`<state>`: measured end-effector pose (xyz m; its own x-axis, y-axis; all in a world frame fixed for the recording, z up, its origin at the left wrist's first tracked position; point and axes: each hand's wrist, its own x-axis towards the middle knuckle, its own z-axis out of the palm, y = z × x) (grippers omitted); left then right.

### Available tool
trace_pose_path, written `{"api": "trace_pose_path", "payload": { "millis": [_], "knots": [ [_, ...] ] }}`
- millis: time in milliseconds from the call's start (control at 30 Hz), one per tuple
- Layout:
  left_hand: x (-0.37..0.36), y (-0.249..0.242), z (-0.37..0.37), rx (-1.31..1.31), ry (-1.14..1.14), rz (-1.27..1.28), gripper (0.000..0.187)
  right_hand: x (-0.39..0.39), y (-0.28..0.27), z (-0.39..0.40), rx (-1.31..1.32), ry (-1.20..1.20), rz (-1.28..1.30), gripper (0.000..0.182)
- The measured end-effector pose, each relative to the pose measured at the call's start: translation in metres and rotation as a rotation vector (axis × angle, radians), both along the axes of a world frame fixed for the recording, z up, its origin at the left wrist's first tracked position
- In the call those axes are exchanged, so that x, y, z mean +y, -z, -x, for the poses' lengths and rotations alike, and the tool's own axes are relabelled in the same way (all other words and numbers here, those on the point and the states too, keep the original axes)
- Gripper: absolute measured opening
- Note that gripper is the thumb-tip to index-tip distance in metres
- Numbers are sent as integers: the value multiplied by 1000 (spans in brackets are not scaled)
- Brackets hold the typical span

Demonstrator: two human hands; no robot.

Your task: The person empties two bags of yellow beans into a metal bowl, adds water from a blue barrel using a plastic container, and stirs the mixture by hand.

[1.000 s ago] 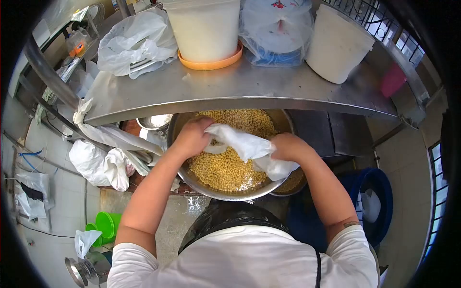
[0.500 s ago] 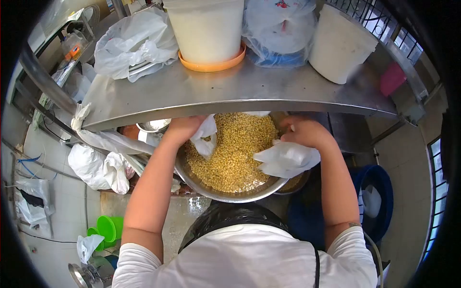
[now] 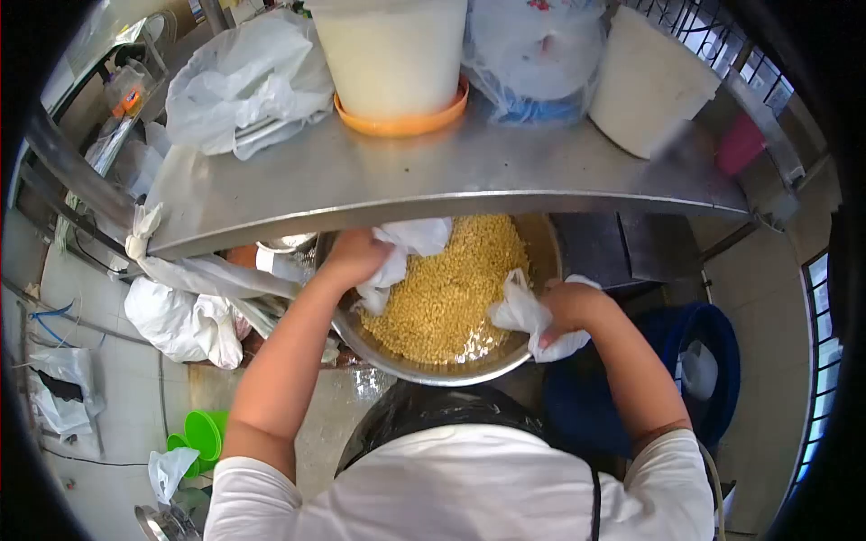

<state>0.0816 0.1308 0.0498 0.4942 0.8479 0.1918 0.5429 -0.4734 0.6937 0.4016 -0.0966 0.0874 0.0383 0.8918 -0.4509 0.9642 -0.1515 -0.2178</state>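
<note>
Right hand: half a second ago it (image 3: 568, 308) was up by the far rim; now it's nearer the person, fingers curled on a bunched white sheet (image 3: 520, 307) across the bowl's right edge.
Left hand: fingers closed round another white piece (image 3: 419, 236), spread farther over the beans than before; the hand (image 3: 354, 259) sits just below the shelf (image 3: 451, 167) edge.
Open room: bare beans between the hands; the shelf overhangs the far side.
Bowl (image 3: 451, 378): yellow beans (image 3: 446, 311).
Blue barrel (image 3: 733, 361): something whitish inside.

Yel. beans (image 3: 442, 311), wht. sheeting (image 3: 520, 308), silv. bowl (image 3: 444, 378).
</note>
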Motion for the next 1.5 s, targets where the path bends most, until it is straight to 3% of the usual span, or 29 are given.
{"api": "trace_pose_path", "payload": {
  "millis": [100,167,233,300,333,367,400,433,500,567,633,667,733,767,833,867,900,933,967,1000,1033,1067,1100,1167,1200,1300,1367,1433,1500],
  "knots": [
    [1,-19,1,-214,-51,227,53,6,-9,2,-96,109,282,42],
    [-9,-30,0,137,126,-29,54,4,-18,-14,136,-32,-249,39],
    [-8,-49,-4,181,85,89,54,8,-39,-12,149,-51,-381,37],
    [-6,-48,-9,-23,105,140,57,11,-54,3,766,340,-381,52],
    [-13,-46,-18,30,94,338,54,18,-49,19,674,305,-533,63],
    [-22,-49,-33,162,216,325,51,29,-40,36,579,267,-685,76],
    [-31,-42,-48,66,398,134,54,42,-25,47,608,140,-715,90],
    [-36,-40,-56,-30,570,-65,58,50,-29,59,600,219,-530,85],
    [-32,-48,-50,120,509,-122,62,73,11,24,510,262,-598,78],
    [-25,-49,-37,267,444,-165,66,64,10,3,676,641,-684,67],
    [-6,-48,-13,391,308,33,67,65,13,-16,692,490,-722,57],
    [-4,-47,-3,421,296,-135,61,60,9,-14,769,536,-799,55],
    [15,-29,9,297,234,-81,57,54,2,-8,1104,691,-910,50],
    [26,-16,12,177,174,-26,53,59,0,-5,1110,684,-910,50],
    [13,-5,-1,45,144,62,55,60,3,4,648,537,-429,48],
    [-3,-3,-13,-49,163,156,50,71,49,-1,529,87,-654,46],
    [-15,-5,-24,-147,186,245,46,67,34,18,649,234,-613,49],
    [-25,-14,-30,-72,27,-66,38,67,29,20,851,431,-772,51],
    [-13,-8,-30,-77,24,-69,38,69,26,20,1054,626,-924,52],
    [7,4,-29,-236,-17,171,39,75,28,16,1055,621,-923,52],
    [8,1,-28,-389,-57,420,40,79,36,9,669,480,-876,53],
    [2,2,-35,-121,-41,401,40,79,46,4,292,336,-810,54],
    [0,10,-35,-118,-32,396,40,79,55,-1,291,345,-818,54],
    [4,32,-36,173,49,-125,42,84,62,-15,472,477,-1068,53],
    [8,16,-23,85,49,153,52,82,46,-10,983,765,-1032,53],
    [3,15,-11,12,189,-52,68,70,37,-14,1137,790,-792,52],
    [-33,5,-31,113,102,-193,74,70,34,-4,1099,829,-750,51],
    [-64,3,-49,-53,233,67,58,77,40,9,1322,770,-723,56],
    [-63,6,-57,93,266,128,49,78,43,12,1384,843,-691,50]
  ]
}}
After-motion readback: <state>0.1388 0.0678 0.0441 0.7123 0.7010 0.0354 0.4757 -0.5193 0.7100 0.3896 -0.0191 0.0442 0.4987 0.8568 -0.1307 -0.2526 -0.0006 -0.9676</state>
